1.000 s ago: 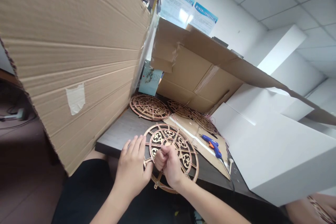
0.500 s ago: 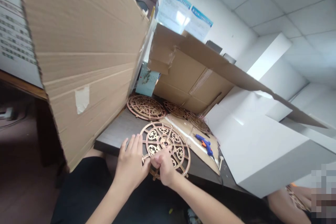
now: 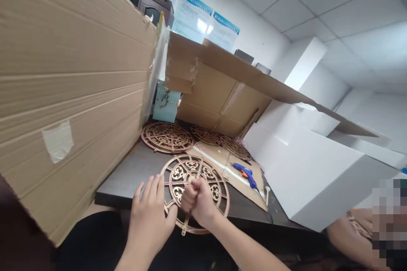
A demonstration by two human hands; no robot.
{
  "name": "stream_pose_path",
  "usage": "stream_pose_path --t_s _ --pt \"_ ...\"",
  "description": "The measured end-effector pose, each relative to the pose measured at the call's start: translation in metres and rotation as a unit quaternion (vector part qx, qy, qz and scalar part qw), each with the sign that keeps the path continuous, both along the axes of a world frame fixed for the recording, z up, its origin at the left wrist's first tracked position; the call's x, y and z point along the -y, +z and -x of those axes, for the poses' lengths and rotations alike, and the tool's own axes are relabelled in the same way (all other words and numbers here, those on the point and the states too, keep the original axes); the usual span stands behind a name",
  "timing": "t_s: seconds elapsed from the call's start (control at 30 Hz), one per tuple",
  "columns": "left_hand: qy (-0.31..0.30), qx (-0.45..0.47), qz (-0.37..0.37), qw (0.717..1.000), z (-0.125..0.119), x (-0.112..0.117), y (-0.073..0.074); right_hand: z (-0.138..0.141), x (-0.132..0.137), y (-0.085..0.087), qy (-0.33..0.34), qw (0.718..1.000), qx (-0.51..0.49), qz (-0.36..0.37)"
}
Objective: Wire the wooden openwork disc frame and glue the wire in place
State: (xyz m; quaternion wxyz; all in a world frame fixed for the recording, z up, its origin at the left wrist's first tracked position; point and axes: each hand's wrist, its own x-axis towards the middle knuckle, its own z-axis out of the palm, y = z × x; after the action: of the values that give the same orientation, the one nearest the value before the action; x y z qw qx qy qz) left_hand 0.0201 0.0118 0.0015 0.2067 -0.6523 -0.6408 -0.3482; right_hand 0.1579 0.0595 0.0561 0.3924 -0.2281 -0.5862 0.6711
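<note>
At the near edge of the table (image 3: 124, 182), what is being held?

A wooden lattice disc (image 3: 194, 164) rests there, its lower rim jutting past the table's edge. The right hand (image 3: 200, 203) is clenched into a fist over the spokes near the hub, and whatever lies inside the fist is hidden. The left hand (image 3: 149, 216) is open with its fingers spread, and its thumb lies against the lower-left rim.

What bounds the work on the left?

A tall corrugated cardboard sheet (image 3: 70, 72) leans along that side. A strip of dark tabletop shows between the sheet's foot and the disc.

And beyond the disc?

Three more lattice discs (image 3: 167, 137) lie in a row at the far side, the first nearest the left. A flat cardboard piece (image 3: 211, 156) lies beside the held disc, almost touching its right rim, and a blue hot glue gun (image 3: 244, 173) rests on it.

What closes the right side?

A white foam block (image 3: 311, 178) stands along the table's right edge, just past the cardboard piece. Below it, at the frame's corner, is a second person's forearm (image 3: 346, 233).
</note>
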Motion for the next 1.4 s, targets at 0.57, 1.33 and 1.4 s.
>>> stream_pose_path --t_s 0.57,1.33,1.4 --pt "-0.016 -0.008 0.015 1.000 0.001 0.004 0.000 -0.002 0.006 0.004 0.088 0.987 -0.103 0.085" --pt "-0.021 0.019 0.033 0.999 -0.001 0.005 0.002 0.001 0.010 0.001 0.034 0.996 -0.071 0.042" --pt "-0.021 0.024 0.036 0.999 -0.001 0.005 0.001 0.002 0.011 0.000 0.033 0.997 -0.062 0.020"
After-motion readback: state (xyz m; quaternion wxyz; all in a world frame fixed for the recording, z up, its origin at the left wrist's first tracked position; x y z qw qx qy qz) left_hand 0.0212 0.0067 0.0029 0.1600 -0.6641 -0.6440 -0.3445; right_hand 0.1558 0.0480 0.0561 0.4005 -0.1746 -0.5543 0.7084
